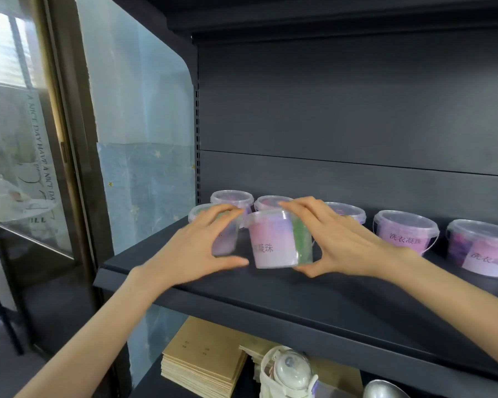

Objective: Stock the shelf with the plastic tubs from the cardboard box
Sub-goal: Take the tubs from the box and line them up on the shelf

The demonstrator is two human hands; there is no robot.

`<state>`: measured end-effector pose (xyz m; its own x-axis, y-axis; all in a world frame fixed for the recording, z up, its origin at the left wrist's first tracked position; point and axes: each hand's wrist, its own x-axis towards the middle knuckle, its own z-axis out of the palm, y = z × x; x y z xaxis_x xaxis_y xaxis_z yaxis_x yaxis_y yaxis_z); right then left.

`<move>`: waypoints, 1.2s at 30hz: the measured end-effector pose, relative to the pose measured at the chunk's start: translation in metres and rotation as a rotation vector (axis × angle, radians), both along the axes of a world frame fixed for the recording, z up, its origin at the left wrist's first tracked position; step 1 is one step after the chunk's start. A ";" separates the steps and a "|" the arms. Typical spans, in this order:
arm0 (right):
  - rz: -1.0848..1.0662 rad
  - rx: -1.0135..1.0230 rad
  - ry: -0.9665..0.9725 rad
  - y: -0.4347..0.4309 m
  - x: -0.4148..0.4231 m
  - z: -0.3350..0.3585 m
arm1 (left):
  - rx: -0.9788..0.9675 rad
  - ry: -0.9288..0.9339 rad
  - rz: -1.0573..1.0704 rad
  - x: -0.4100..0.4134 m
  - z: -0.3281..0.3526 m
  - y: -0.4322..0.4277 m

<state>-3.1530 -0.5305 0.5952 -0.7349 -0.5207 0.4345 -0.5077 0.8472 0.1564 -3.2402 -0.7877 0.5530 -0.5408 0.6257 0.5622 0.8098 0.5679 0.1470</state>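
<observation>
The left hand (196,248) and right hand (339,242) are gripping one plastic tub (272,242) at the shelf (299,294); other tubs (406,231) are standing behind and right of it.

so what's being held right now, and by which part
The front plastic tub, held between left hand and right hand: fingers at the lid rim, thumbs at the base.

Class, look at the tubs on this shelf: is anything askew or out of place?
Only mildly. The front tub, held between the left hand and right hand, has its label turned aside, cutting off the print, while the tub further right faces forward. No spill or damage shows.
</observation>
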 end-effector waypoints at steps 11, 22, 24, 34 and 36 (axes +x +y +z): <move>-0.082 -0.019 -0.050 0.004 -0.058 -0.027 | 0.055 -0.100 0.095 -0.063 -0.014 -0.038; -0.246 -0.032 0.155 -0.001 -0.066 -0.063 | 0.153 -0.043 0.139 -0.077 -0.018 -0.042; -0.276 -0.023 0.172 -0.005 -0.065 -0.068 | 0.189 -0.038 0.142 -0.078 -0.020 -0.038; -0.465 -0.019 0.015 0.017 -0.023 -0.063 | 0.279 0.046 0.118 -0.055 -0.015 -0.020; -0.527 -0.068 -0.014 0.031 0.000 -0.057 | 0.238 0.060 0.125 -0.047 -0.015 -0.015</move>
